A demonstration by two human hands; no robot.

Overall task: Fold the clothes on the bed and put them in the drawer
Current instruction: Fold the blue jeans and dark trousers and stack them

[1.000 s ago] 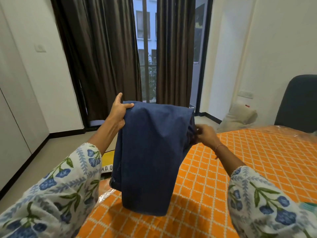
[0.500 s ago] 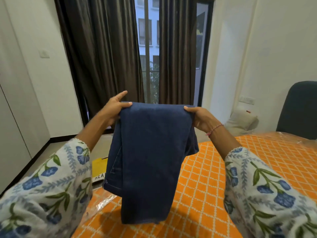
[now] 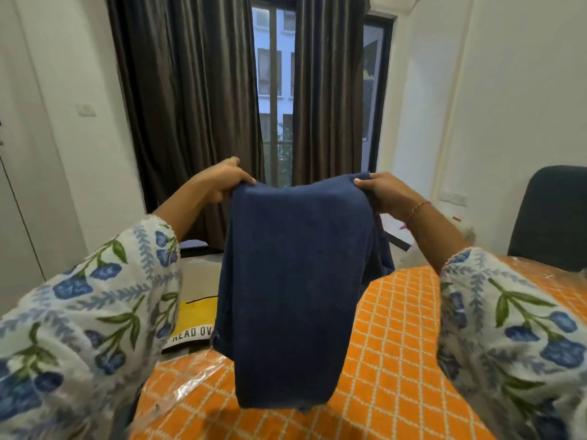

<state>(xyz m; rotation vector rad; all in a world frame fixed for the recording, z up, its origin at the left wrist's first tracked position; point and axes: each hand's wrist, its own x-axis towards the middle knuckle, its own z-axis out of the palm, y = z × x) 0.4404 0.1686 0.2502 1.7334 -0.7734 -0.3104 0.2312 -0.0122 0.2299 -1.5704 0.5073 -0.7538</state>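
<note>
A person in floral sleeves holds a pair of dark blue jeans (image 3: 295, 281) up at the centre of the frame, above the near corner of a bed (image 3: 397, 344) dressed in an orange lattice-print cover. The left hand (image 3: 222, 182) pinches the top fold at its left corner, fingers curled over the cloth; the right hand (image 3: 386, 193) grips the right corner the same way, thumb on the near face. The jeans hang doubled, top edge sagging between the two grips, the lower end reaching almost to the cover at bottom centre; whether it touches cannot be told. No drawer is in view, so the garment looks part-folded with the stowing yet to come. The risks lie in the hang: denim is heavy, and held only at the corners the inner layers could slide out of line, most likely on the right, where a loose flap already shows behind the main panel. Lowering it carelessly could let the bottom edge buckle on the bed. The clear plastic sheet (image 3: 178, 385) over the bed's lower-left corner looks slick, and a bundle laid there might slip toward the floor, where a yellow printed mat (image 3: 195, 319) lies.
</note>
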